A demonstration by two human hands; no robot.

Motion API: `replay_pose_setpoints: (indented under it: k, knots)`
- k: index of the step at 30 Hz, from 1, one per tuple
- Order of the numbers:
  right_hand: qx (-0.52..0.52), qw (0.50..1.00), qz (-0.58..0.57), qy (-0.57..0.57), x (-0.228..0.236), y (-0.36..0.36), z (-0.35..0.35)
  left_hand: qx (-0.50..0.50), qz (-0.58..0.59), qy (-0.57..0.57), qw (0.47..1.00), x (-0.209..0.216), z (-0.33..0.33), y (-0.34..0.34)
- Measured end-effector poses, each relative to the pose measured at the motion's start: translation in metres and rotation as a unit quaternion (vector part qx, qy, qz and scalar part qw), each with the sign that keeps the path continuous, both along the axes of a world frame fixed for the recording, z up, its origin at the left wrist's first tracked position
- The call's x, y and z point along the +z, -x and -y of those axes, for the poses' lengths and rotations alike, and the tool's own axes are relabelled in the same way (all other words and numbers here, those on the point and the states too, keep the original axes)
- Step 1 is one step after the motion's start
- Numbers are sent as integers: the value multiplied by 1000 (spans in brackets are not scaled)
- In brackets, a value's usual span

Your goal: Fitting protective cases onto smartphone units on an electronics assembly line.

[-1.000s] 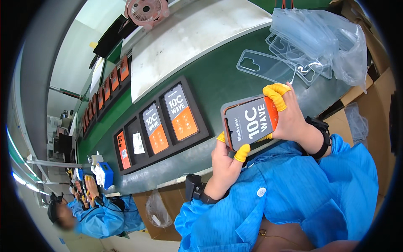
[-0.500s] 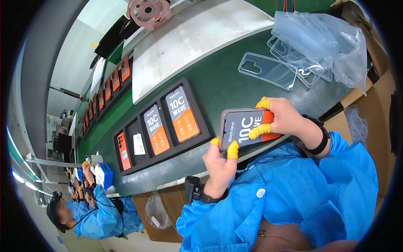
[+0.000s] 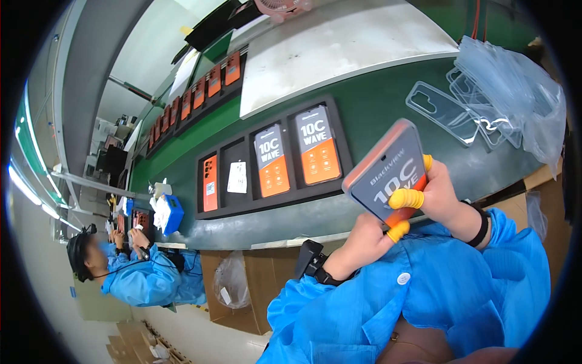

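Note:
A smartphone with a grey and orange printed film on its screen is held above the bench's front edge, tilted with its top end raised. My right hand grips its right side, the thumb in a yellow finger cot lying across the screen. At the bottom corner, my left hand is closed on the phone, its other fingers hidden behind it. A black foam tray left of my hands holds two film-covered phones, an orange phone back side up and a white card.
Clear phone cases lie at the right beside a plastic bag of more cases. A white board and a row of orange phones lie farther back. A co-worker works at the left near a blue box.
The phone has tipped from nearly flat to steeply tilted, its top end lifted. My left hand has moved from the phone's top end to its bottom corner. The view has shifted.

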State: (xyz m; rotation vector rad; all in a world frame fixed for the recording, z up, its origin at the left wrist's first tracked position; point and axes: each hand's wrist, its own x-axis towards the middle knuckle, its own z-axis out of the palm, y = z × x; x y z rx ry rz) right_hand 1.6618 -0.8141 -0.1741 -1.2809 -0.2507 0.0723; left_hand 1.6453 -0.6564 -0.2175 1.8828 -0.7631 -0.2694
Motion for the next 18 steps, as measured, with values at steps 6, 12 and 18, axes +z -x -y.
replay_pose_setpoints:
  k: [6,12,18]
  knots:
    - [-21,993,102,-50,-3,-8,-31,169,-23,-30,985,-2,-18,1]
    - [-162,983,88,-7,-16,-16,-2,344,87,-85,931,18,-162,-77]
    - [-177,982,58,12,-23,-7,11,297,190,-393,849,-19,-278,-131]
